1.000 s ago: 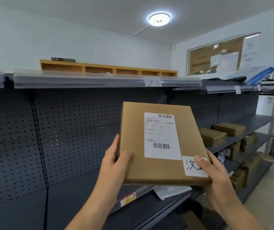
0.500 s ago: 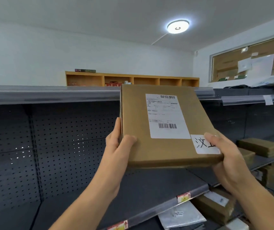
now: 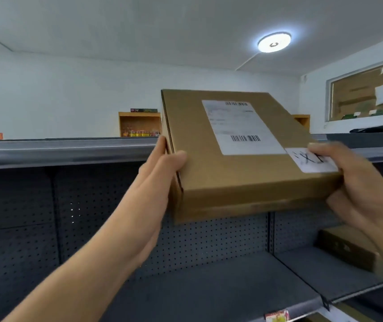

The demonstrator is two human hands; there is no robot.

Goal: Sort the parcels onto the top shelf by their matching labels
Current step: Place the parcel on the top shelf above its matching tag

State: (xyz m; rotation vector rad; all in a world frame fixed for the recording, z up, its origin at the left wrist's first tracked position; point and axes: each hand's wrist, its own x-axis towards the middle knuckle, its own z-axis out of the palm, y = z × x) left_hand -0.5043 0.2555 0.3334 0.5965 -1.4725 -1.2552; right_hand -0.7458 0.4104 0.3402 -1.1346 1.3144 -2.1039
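The flat brown cardboard parcel is sitting in the centre right of the frame, raised with its far edge tipped up above the grey metal front rail of the top shelf, not yet resting on it. It is carrying a white printed shipping label with barcodes and, at its near right corner, a small white handwritten tag, blurred here. The left hand is clasping the parcel's left edge, thumb on top and fingers behind. The right hand is gripping the near right corner, thumb pressing onto the tag.

To do this step well, the person is probably needing to lift the near edge clear of the rail, level the box, then slide it inward. No shelf tag is showing in the picture, so matching is worth checking first. A lower grey shelf and another brown box are lying at the lower right.
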